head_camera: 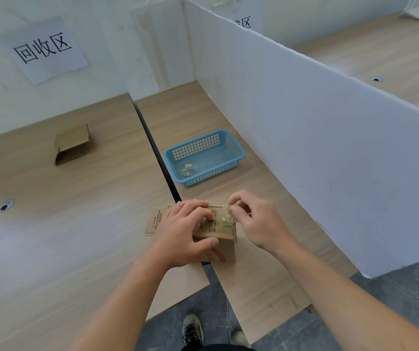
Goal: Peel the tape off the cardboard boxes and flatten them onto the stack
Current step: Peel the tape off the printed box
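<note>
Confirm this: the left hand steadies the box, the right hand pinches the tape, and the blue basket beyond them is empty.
Not quite. The head view shows the blue basket is not empty: crumpled bits of tape lie in it. The rest stands: the left hand steadies the box and the right hand pinches the tape.

Wooden tables (76, 224), white partition (304, 138), grey floor (393, 295)

box (224, 239): brown, red print | basket (238, 148): blue lattice | divider (304, 127): white
</note>
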